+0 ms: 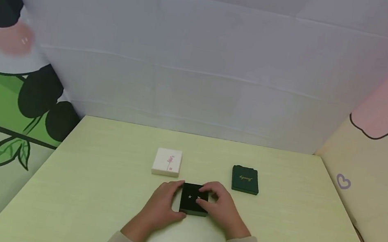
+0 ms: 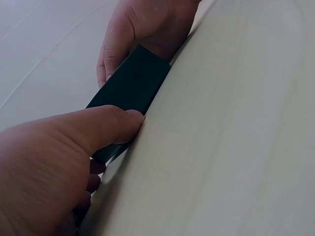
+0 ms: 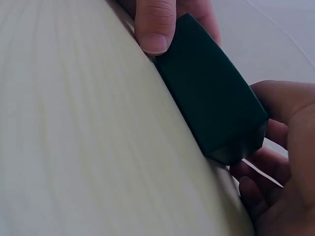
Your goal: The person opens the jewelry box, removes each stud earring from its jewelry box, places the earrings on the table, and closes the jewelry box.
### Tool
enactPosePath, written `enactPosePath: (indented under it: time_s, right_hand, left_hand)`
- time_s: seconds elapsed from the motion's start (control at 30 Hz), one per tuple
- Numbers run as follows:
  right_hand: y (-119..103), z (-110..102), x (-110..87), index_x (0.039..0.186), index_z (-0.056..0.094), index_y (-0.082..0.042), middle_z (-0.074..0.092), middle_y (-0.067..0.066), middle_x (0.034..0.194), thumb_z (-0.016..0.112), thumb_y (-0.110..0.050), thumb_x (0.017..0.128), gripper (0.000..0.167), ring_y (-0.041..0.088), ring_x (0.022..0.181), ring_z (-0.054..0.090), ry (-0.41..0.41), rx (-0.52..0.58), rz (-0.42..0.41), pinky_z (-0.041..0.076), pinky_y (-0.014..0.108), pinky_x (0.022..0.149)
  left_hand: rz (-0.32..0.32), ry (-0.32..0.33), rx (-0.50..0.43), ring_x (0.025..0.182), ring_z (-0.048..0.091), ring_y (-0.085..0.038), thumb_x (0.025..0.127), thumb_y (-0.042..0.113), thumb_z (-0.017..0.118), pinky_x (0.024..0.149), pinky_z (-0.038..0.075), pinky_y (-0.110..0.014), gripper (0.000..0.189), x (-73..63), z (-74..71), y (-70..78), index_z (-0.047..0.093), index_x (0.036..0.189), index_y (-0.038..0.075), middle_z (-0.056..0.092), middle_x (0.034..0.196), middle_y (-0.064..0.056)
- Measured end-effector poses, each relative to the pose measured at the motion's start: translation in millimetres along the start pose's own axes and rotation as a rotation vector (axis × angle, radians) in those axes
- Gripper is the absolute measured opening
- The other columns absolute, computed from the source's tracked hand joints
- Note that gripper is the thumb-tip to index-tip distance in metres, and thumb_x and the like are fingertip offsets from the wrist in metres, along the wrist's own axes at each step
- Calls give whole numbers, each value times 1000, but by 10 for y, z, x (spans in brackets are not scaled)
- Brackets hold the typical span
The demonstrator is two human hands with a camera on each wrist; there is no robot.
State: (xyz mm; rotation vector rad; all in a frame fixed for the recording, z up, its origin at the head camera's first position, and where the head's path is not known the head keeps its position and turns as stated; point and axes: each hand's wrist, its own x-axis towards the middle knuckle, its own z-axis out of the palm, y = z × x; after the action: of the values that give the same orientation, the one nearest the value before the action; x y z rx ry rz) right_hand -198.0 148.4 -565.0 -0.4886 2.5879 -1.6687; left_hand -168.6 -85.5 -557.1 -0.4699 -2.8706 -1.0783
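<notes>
A small dark green jewelry box (image 1: 192,211) with a black insert sits uncovered on the table. Two tiny silver star-shaped pieces, like stud earrings (image 1: 189,197), show on the insert. My left hand (image 1: 161,205) grips the box from its left side, the thumb (image 2: 118,125) against the near wall and the fingers at the far corner. Over the right part of the insert hovers my right hand (image 1: 220,207), thumb and index finger apart beside the right star. Both wrist views show the box's green outer wall, but its inside is hidden there.
A dark green lid (image 1: 245,180) with gold lettering lies behind and right of the box. Behind and to the left is a white box (image 1: 167,162) with a pink flower print. The pale table (image 1: 102,191) meets a white cloth backdrop (image 1: 203,56).
</notes>
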Motion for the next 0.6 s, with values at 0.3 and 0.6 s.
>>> enactPosePath:
  time_s: [0.3,0.6]
  right_hand:
    - [6,21,9,99,76,-30,63,-10,122,86,-21,85,19,17,115,59,6,-63,17,49,43,97]
    - [1,39,-9,100,79,-28,63,-11,121,85,-27,86,15,18,114,60,29,-130,-2,50,43,95]
  left_hand:
    - [2,1,3,125,51,-26,72,30,92,106,44,-48,93,5,5,-8,48,150,9,57,143,-6]
    - [-6,-9,1,126,51,-26,72,30,92,106,44,-48,92,22,25,-21,48,150,9,56,143,-6]
